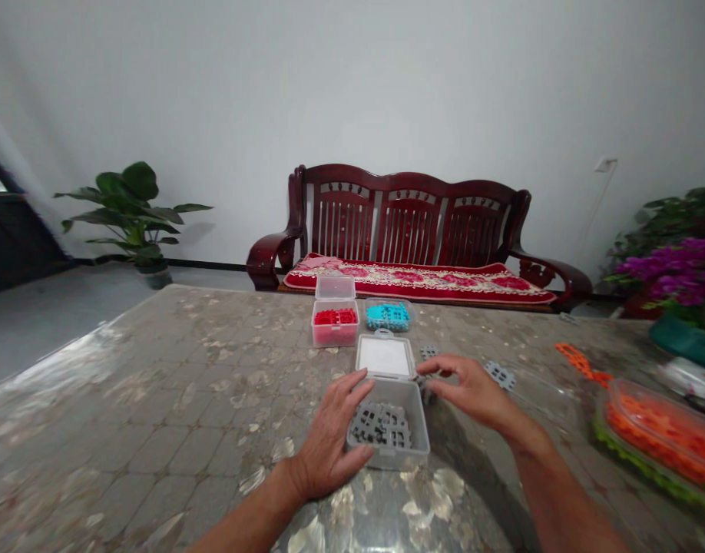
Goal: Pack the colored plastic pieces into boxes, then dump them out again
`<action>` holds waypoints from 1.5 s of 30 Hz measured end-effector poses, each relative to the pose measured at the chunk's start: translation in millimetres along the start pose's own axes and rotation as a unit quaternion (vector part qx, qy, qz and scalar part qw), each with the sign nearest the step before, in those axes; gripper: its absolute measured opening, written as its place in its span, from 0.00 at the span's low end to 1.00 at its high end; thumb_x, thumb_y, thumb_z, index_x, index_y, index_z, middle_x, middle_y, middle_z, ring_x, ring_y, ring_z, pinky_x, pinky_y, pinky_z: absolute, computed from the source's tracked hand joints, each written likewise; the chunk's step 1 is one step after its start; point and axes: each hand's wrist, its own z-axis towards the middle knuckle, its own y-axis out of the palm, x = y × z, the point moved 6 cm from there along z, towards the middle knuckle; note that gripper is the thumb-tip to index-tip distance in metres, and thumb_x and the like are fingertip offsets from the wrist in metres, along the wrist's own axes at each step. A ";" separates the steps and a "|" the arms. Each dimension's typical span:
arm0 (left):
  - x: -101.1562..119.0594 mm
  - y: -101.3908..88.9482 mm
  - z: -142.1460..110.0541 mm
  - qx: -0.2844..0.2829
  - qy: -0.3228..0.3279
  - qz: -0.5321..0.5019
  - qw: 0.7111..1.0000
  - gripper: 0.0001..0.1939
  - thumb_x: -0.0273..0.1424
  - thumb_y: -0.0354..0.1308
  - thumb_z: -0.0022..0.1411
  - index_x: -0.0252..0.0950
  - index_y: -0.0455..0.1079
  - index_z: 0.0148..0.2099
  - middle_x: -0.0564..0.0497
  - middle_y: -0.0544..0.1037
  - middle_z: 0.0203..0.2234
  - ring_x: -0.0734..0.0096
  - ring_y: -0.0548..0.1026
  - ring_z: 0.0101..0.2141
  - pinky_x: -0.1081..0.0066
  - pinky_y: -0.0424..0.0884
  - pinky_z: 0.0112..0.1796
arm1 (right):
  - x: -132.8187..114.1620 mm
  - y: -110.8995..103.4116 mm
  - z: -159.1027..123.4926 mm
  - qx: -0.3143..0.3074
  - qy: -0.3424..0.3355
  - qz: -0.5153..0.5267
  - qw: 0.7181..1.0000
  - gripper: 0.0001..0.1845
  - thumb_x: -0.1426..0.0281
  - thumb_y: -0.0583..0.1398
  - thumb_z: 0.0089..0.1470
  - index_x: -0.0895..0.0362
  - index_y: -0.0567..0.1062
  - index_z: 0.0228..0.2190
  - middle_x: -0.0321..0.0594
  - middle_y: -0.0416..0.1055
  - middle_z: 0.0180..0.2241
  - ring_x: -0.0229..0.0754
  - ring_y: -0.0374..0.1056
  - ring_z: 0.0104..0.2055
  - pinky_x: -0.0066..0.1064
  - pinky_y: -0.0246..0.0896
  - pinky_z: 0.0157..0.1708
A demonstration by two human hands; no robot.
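An opened clear plastic box (pixel 390 459) stands in front of me with its lid (pixel 385 355) tipped back. Inside lie several grey interlocking plastic pieces (pixel 381 426). Around the left side of this box is my left hand (pixel 332 438), thumb at the front and fingers toward the back corner. My right hand (pixel 473 388) is beside the box's right wall, its thumb and fingers bent around a grey plastic piece (pixel 426 393) that they partly hide. Other grey pieces lie flat on the table, one a little beyond my right fingertips and another grey lattice piece (pixel 499 375) right of my hand.
Behind stand a box of red pieces (pixel 335 332) with its lid up and a tub of blue pieces (pixel 388 315). At right are a container of orange pieces (pixel 663 430), a loose orange chain (pixel 583 364), a clear lid (pixel 542 395) and a flowerpot (pixel 686 338). A wooden bench (pixel 407 226) is beyond the table.
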 end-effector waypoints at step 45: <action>2.1 6.2 -1.8 0.006 0.008 0.028 1.000 0.34 0.48 0.49 0.72 0.43 0.48 0.74 0.40 0.58 0.69 0.45 0.56 0.67 0.44 0.55 0.65 | -44.9 32.6 -16.9 -0.057 -0.147 -0.143 0.977 0.29 0.79 0.62 0.46 0.50 0.79 0.51 0.40 0.75 0.57 0.51 0.63 0.61 0.49 0.56 0.64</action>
